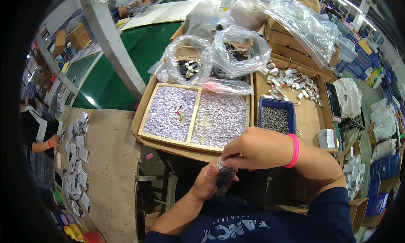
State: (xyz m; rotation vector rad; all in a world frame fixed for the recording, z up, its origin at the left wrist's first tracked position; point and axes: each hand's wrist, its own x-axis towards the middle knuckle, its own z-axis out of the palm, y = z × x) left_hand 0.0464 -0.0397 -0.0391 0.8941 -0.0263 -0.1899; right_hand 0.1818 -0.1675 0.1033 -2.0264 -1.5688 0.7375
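Observation:
My left hand (206, 180) is closed around a small clear plastic bag (223, 178) with something dark inside, held close to my body. The fingers of my right hand (249, 148), bent down over it, pinch at the bag's upper end; what the fingertips grip exactly is partly hidden. Just beyond my hands lies a wooden divided tray (195, 116), both halves full of small whitish pieces. A blue bin (294, 116) of small metal parts stands beyond my right wrist.
Behind the tray sit open clear bags (241, 53) of dark parts. Small silver-white pieces (291, 80) lie scattered in a cardboard tray at right. A cardboard-topped table (112, 167) with several flat white packets is at left. A grey post (114, 45) rises beside the green surface. Another person's hand (53, 141) is far left.

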